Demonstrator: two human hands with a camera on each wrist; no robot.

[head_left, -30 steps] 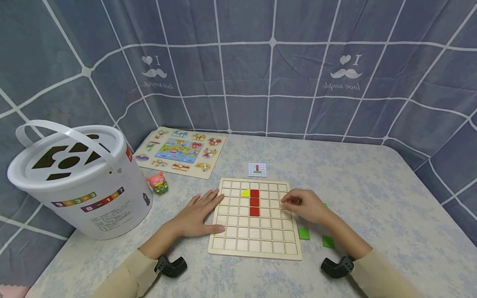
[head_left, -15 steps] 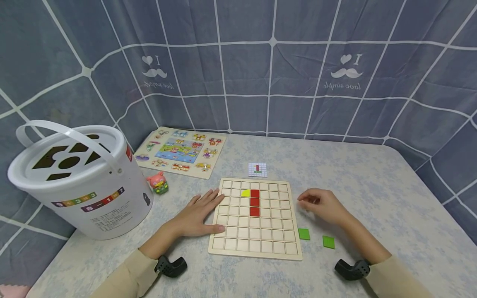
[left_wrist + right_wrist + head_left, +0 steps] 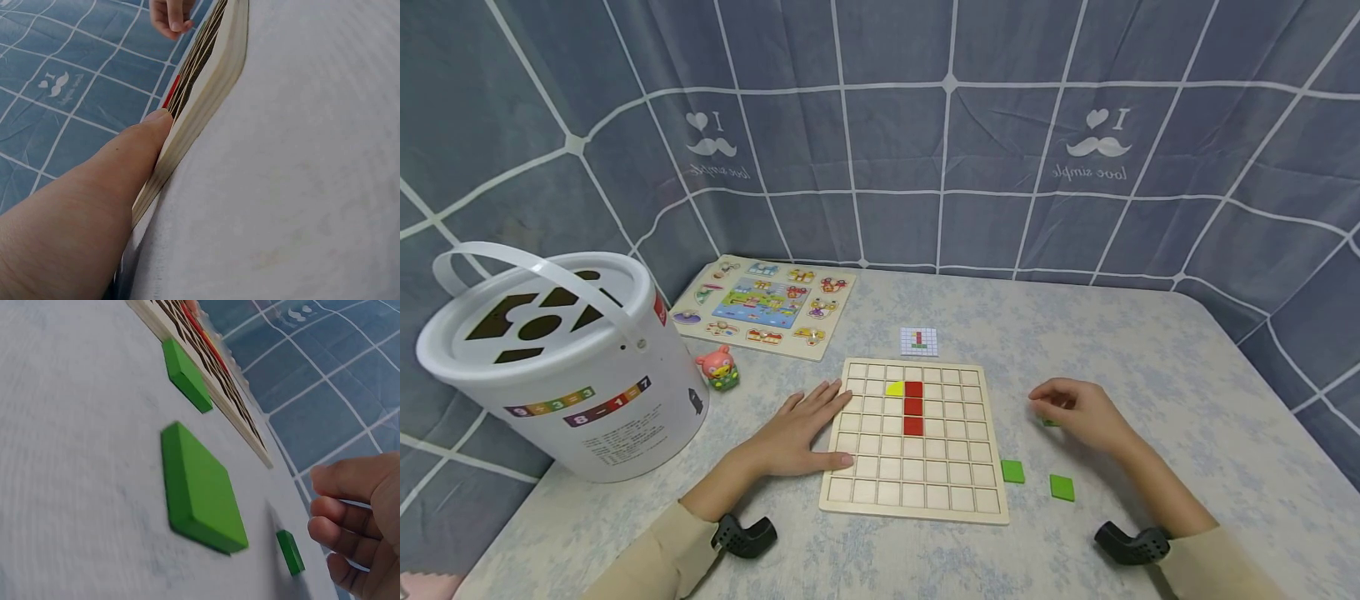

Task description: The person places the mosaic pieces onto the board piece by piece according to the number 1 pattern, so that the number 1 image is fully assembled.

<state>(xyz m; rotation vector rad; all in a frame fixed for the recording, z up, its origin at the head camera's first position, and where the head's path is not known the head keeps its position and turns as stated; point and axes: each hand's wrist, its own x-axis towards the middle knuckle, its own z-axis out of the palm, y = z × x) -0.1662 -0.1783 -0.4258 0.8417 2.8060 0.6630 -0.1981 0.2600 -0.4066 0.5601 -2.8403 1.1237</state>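
Note:
A wooden grid board (image 3: 880, 492) lies on the table, with several red square tiles (image 3: 913, 407) in a column and a yellow quarter-round piece (image 3: 895, 388) beside the topmost one. Spread flat, my left hand (image 3: 797, 433) rests on the board's left edge; its thumb (image 3: 140, 140) touches that edge in the left wrist view. To the right of the board, my right hand (image 3: 1078, 412) hovers with loosely curled fingers and nothing in them. Beneath it a green square tile (image 3: 1049, 422) is partly hidden. Two more green tiles lie nearer: one by the board (image 3: 1012, 472), another farther right (image 3: 203, 490).
Behind the board is a small pattern card (image 3: 918, 342) printed with a red and green figure. A picture puzzle board (image 3: 812, 333), a pink pig-like figurine (image 3: 718, 367) and a large white bucket (image 3: 625, 417) stand to the left. A grid-patterned curtain (image 3: 895, 142) hangs behind the table.
My right hand has moved rightward, from over the board's right edge to above the farther green tile. The left hand, board and placed pieces look the same.

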